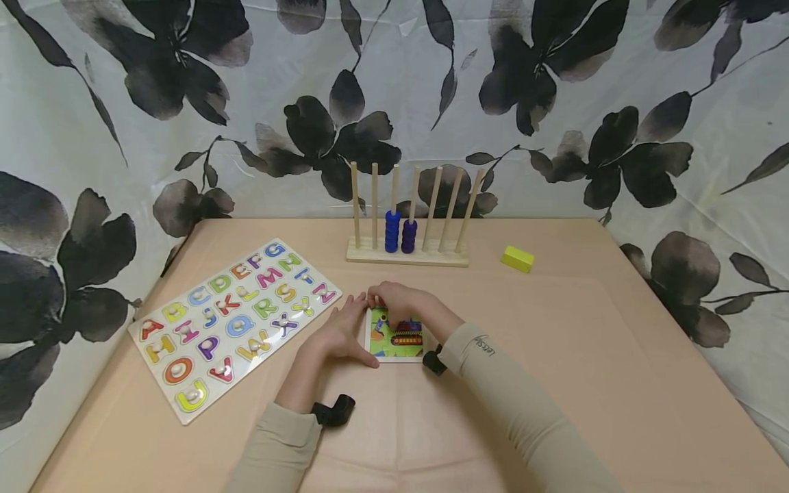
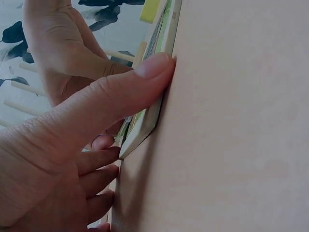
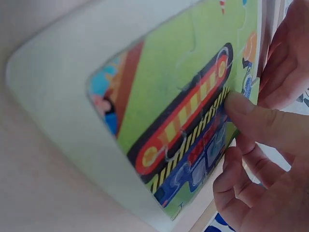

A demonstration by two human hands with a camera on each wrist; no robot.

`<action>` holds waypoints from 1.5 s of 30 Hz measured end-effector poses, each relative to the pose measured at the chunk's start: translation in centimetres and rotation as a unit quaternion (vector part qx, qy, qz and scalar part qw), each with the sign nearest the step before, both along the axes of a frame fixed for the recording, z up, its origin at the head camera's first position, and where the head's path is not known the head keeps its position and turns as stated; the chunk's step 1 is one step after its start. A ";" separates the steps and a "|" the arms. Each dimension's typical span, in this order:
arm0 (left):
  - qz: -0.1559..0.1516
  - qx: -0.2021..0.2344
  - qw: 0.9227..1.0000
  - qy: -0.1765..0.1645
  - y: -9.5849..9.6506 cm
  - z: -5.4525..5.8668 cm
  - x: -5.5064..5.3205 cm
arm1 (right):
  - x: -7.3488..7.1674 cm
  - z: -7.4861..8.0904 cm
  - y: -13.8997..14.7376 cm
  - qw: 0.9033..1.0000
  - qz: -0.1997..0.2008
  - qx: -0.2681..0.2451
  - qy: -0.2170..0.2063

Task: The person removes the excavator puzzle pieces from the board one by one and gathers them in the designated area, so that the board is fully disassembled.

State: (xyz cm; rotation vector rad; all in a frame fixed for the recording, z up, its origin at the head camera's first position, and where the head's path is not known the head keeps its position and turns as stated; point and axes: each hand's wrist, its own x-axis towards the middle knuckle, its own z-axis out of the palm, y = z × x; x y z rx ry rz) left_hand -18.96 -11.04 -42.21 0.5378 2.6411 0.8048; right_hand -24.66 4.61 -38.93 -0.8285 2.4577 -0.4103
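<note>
A small framed jigsaw puzzle (image 1: 377, 352) with a white border lies flat on the table. Its picture shows a tracked vehicle (image 3: 186, 113) on green. At its left side, my left hand (image 1: 341, 335) holds the frame, thumb along the near edge (image 2: 161, 104) and the other fingers beside the left corner. My right hand (image 1: 403, 303) reaches over the far part, its thumb (image 3: 241, 104) on the picture and its fingers curled toward the far left corner. I cannot tell whether a loose piece is between the right fingers.
An alphabet peg board (image 1: 231, 373) lies to the left, close to my left hand. Behind the puzzle stands a wooden rack (image 1: 370, 255) with upright pegs, two of them carrying blue and purple beads (image 1: 392, 231). A yellow block (image 1: 517, 259) sits at the back right.
</note>
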 end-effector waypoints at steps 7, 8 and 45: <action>-0.005 0.006 1.000 0.007 -0.1 0.2 0.1 | -0.3 -0.5 0.6 0.999 -0.004 -0.045 -0.004; -0.006 0.007 1.000 0.010 -0.1 0.2 0.1 | -0.4 -0.6 0.8 0.999 -0.003 -0.053 -0.003; 0.005 0.010 1.000 0.010 -0.1 -0.2 0.1 | -0.4 -0.8 7.7 0.977 -0.094 -0.187 0.041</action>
